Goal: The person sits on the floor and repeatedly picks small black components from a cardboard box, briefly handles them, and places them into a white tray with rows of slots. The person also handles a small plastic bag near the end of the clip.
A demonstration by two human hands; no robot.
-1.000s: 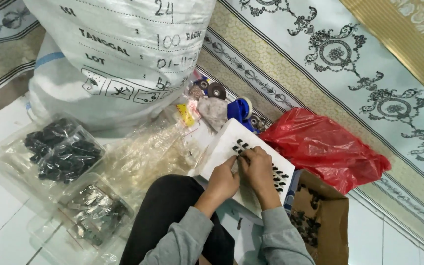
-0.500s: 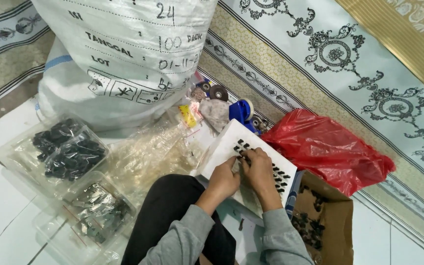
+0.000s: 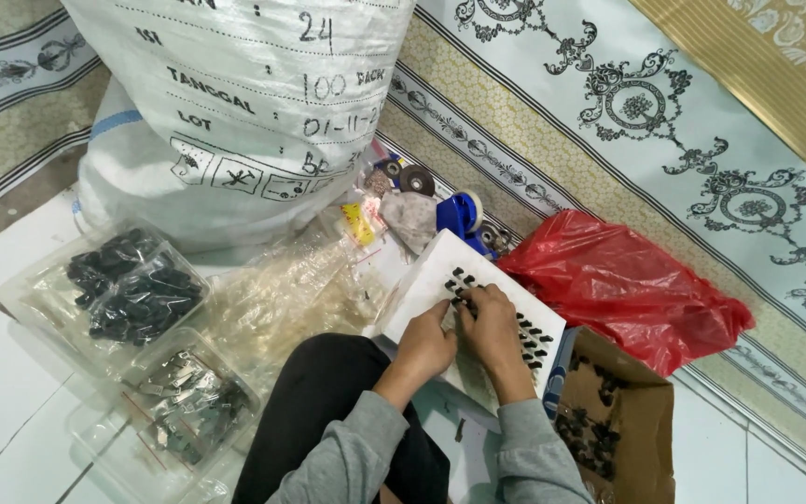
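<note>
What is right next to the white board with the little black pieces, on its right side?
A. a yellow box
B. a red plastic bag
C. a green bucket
B: a crumpled red plastic bag lies just right of the white board that both hands are working on.

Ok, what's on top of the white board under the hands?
Rows of small black pieces sit on the white board, mostly along its far and right edge. Both the left hand and right hand rest on it, covering the middle, so what lies beneath them is hidden.
</note>
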